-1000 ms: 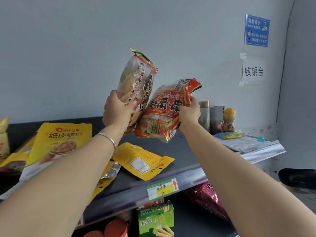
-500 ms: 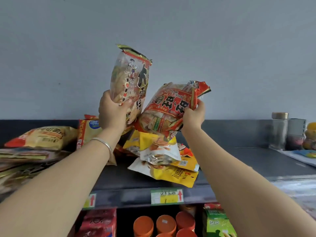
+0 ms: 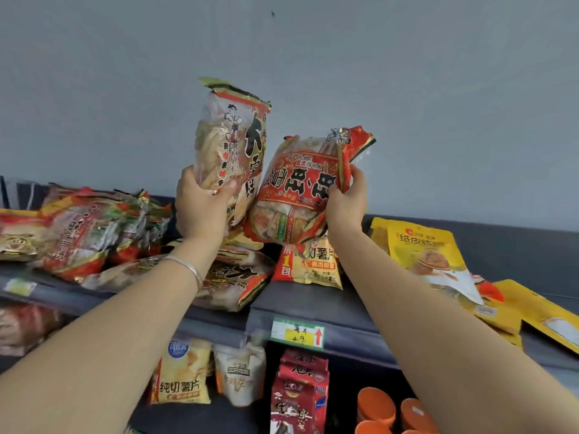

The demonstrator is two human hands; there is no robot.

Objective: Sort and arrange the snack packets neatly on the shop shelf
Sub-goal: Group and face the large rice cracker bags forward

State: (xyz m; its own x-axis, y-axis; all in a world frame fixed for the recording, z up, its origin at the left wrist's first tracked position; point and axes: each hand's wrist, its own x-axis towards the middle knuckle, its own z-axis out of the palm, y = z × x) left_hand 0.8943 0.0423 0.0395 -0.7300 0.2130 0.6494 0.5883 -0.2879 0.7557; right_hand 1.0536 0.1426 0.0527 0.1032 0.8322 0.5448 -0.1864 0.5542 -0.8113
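1. My left hand (image 3: 202, 211) is wrapped round the lower end of a tall clear plastic cracker packet with red trim (image 3: 232, 142), held upright.
2. My right hand (image 3: 346, 203) grips the right edge of a red crinkly plastic cracker packet (image 3: 297, 189), which is tilted and touches the first.
3. Both packets are in the air above the dark grey shelf (image 3: 313, 305), over loose packets.
4. A yellow foil pouch (image 3: 423, 249) lies to the right on the shelf.

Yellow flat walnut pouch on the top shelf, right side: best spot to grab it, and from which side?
Probably pinch the yellow flat pouch by its upper seal, coming from above and in front: it lies tilted face-up, and that thin edge is uncovered.
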